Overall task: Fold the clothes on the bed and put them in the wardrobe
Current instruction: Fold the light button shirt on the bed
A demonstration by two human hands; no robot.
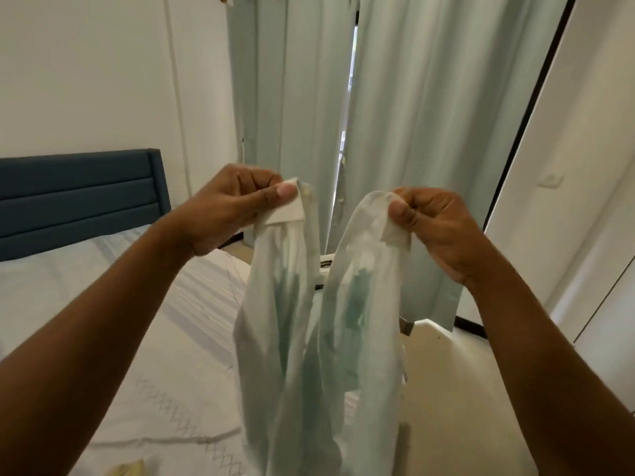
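Note:
A thin white garment [292, 324] with pale green showing through it hangs in the air in front of me, above the bed's right side. My left hand [233, 204] pinches its upper left corner between thumb and curled fingers. My right hand [436, 225] pinches the upper right corner the same way. The cloth sags between both hands and falls in two long folds toward the bottom of the view. The bed [113, 321], covered with a white sheet, lies below and to the left.
A dark blue headboard [79, 197] stands at the left against a white wall. Pale green curtains [429, 132] hang straight ahead. A white panel or door [577, 187] rises at the right. A bit of yellowish cloth [132, 468] peeks in at the bottom edge.

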